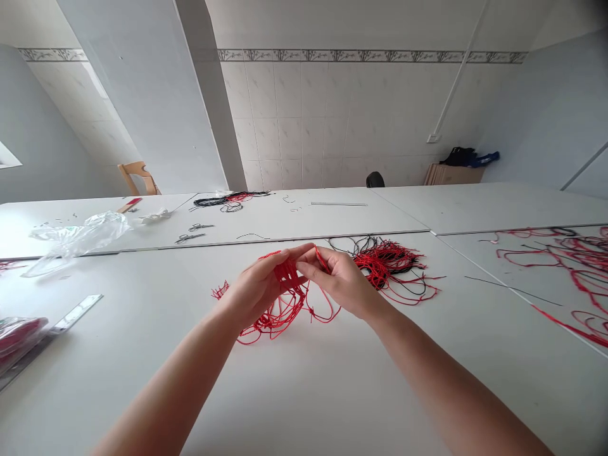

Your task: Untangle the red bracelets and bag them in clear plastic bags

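Red cords (pixel 280 316) hang in a loose bundle from my left hand (pixel 259 282), which is closed around them above the white table. Some cut cord ends stick out to the left, past the wrist. My right hand (pixel 332 272) is close by on the right, thumb and fingers pinched on a red cord that loops over the fingers. The fingertips of the two hands nearly meet. Below them, a knotted loop of red cord droops between the hands. The palm side of my left hand is partly hidden.
Behind my right hand lies a heap of red and black cords (pixel 387 263). More cords (pixel 570 259) spread at the far right. At the left are a clear plastic bag (pixel 85 234), scissors (pixel 190 238) and a ruler (pixel 78 313). Black cords (pixel 232 200) lie on the back table.
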The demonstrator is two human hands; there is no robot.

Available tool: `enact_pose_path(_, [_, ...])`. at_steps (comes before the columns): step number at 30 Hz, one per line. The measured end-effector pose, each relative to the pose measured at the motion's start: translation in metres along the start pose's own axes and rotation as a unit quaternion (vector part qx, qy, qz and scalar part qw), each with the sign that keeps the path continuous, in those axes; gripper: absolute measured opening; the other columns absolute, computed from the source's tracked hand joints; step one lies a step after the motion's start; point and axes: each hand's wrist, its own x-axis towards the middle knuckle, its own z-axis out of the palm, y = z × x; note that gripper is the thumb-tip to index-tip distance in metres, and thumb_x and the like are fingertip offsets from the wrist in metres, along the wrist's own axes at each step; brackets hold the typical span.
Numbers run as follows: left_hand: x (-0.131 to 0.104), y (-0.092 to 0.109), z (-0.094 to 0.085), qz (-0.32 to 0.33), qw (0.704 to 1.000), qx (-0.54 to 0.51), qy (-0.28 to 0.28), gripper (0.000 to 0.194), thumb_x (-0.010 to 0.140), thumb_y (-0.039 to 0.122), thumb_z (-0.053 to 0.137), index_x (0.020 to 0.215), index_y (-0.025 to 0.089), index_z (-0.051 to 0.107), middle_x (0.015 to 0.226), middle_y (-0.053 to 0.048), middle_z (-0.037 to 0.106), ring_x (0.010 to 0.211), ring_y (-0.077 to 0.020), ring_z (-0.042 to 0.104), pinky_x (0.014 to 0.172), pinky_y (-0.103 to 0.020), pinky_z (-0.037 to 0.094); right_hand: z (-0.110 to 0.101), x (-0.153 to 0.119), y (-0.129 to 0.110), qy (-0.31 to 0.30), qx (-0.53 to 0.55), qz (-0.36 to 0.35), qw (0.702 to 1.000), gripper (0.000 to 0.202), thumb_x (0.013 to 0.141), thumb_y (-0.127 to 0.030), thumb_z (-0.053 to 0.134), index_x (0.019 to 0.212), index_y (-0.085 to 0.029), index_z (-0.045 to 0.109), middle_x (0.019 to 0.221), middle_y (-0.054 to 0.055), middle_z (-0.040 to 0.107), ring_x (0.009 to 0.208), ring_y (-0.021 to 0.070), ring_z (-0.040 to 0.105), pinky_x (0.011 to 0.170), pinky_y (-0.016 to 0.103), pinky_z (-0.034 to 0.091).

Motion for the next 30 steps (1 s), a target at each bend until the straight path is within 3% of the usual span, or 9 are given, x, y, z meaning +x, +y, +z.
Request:
enact_pose_path(7, [-0.001,0.000,0.000,-0.006,1.000,0.005,-0.009,0.038,0.101,0.041,0.057,0.132,0.026,0.075,0.141,-0.010,0.067,0.140,-0.0372,0.050,0.114,-0.053,0.039,0.001,-0.001,0.002,-0.006,-0.023,0.006,1.000,0.023,0.093,-0.043,0.068,0.088,-0.021,0.066,0.077,-0.002,0.057,0.065,0.0115,0.042,0.061,0.027,0.035])
enact_pose_path(10, [-0.001,0.002,0.001,0.002,1.000,0.004,-0.024,0.037,0.103,0.039,0.055,0.130,0.026,0.076,0.148,-0.008,0.062,0.145,-0.0356,0.044,0.116,-0.050,0.039,-0.001,0.000,-0.002,0.013,0.039,0.009,0.999,0.017,0.093,-0.037,0.066,0.088,-0.021,0.063,0.078,-0.002,0.056,0.062,0.0101,0.038,0.058,0.026,0.034])
enact_pose_path(13, [-0.001,0.002,0.000,0.005,1.000,0.010,-0.019,0.037,0.103,0.041,0.055,0.129,0.027,0.076,0.154,-0.007,0.057,0.148,-0.0354,0.040,0.116,-0.050,0.040,-0.007,0.004,-0.003,0.053,0.140,0.039,0.988,0.016,0.092,-0.033,0.064,0.082,-0.022,0.057,0.062,-0.007,0.037,0.052,0.0095,0.023,0.049,0.026,0.021])
enact_pose_path(15, [-0.001,0.003,-0.001,0.001,1.000,0.015,0.001,0.037,0.101,0.044,0.056,0.126,0.027,0.078,0.153,-0.008,0.058,0.147,-0.0364,0.041,0.114,-0.050,0.042,-0.012,0.006,-0.004,0.099,0.229,0.042,0.967,0.018,0.089,-0.031,0.065,0.078,-0.022,0.054,0.062,-0.006,0.037,0.053,0.0100,0.026,0.047,0.026,0.019])
enact_pose_path(18, [-0.001,0.003,-0.002,0.000,1.000,0.005,0.027,0.037,0.099,0.044,0.060,0.123,0.024,0.079,0.147,-0.011,0.063,0.145,-0.0381,0.044,0.111,-0.051,0.045,-0.024,0.009,-0.006,0.179,0.355,0.024,0.917,0.017,0.083,-0.027,0.066,0.074,-0.021,0.054,0.077,-0.001,0.050,0.065,0.0113,0.043,0.050,0.023,0.033])
enact_pose_path(20, [-0.001,0.003,-0.003,0.003,0.999,-0.009,0.034,0.038,0.098,0.043,0.060,0.123,0.023,0.079,0.144,-0.013,0.065,0.142,-0.0386,0.047,0.110,-0.052,0.046,-0.032,0.009,-0.008,0.207,0.415,0.021,0.886,0.019,0.081,-0.026,0.068,0.072,-0.020,0.052,0.077,-0.001,0.047,0.068,0.0110,0.046,0.055,0.023,0.040])
enact_pose_path(24, [0.001,0.003,-0.005,0.009,0.999,-0.021,0.036,0.038,0.099,0.041,0.058,0.124,0.021,0.079,0.142,-0.013,0.066,0.143,-0.0372,0.048,0.112,-0.051,0.045,-0.036,0.008,-0.011,0.172,0.481,0.033,0.859,0.020,0.081,-0.027,0.070,0.072,-0.020,0.053,0.067,-0.006,0.035,0.055,0.0080,0.031,0.051,0.022,0.037])
enact_pose_path(27, [0.001,0.003,-0.005,0.012,0.999,-0.013,0.027,0.038,0.101,0.042,0.056,0.125,0.023,0.078,0.144,-0.012,0.065,0.145,-0.0362,0.045,0.114,-0.051,0.043,-0.024,0.007,-0.010,0.116,0.456,0.053,0.881,0.011,0.082,-0.028,0.072,0.084,-0.020,0.064,0.061,-0.009,0.030,0.051,0.0080,0.016,0.044,0.023,0.023])
enact_pose_path(30, [0.000,0.003,-0.005,0.016,1.000,-0.003,0.004,0.038,0.102,0.042,0.053,0.128,0.026,0.076,0.149,-0.010,0.061,0.147,-0.0367,0.042,0.115,-0.053,0.041,-0.006,0.006,-0.005,0.037,0.385,0.087,0.918,0.020,0.084,-0.032,0.071,0.100,-0.021,0.071,0.058,-0.010,0.032,0.050,0.0086,0.013,0.045,0.026,0.015])
